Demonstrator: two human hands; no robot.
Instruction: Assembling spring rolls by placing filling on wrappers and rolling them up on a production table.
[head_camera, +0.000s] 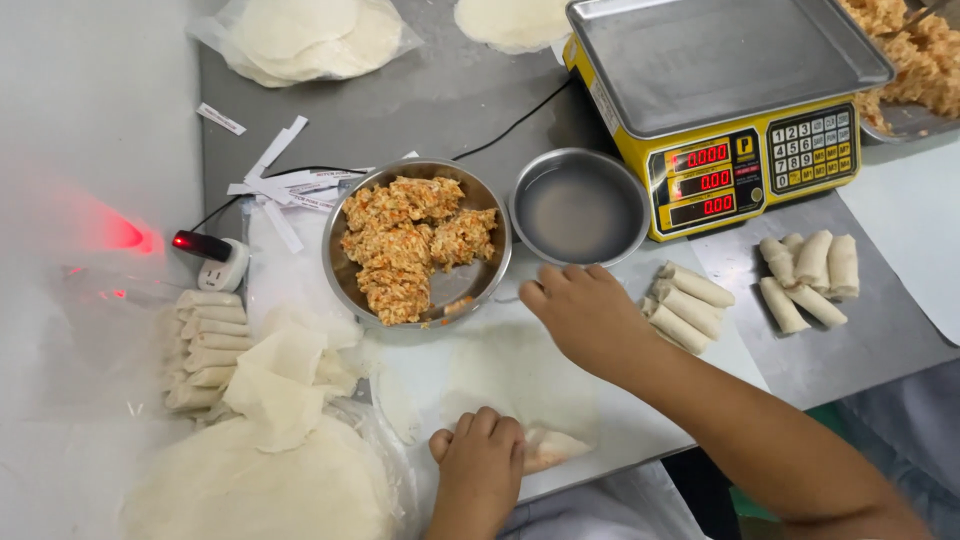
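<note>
My left hand (480, 462) is curled over the near edge of a thin white wrapper (525, 385) lying flat on a white board (640, 415), pressing a rolled, filled part (552, 447) of it. My right hand (585, 312) reaches across the wrapper's far edge with fingers bent, next to a small steel bowl of water (578, 206). A larger steel bowl (346, 283) holding orange-flecked minced filling (408, 243) stands just left of it.
Finished rolls lie in a left row (205, 345), beside my right hand (688, 305) and further right (810, 275). A wrapper stack (255, 480) sits at lower left. Behind stand a yellow scale (725, 100), bagged wrappers (305, 35), a plug with a red light (212, 255) and a filling tray (915, 55).
</note>
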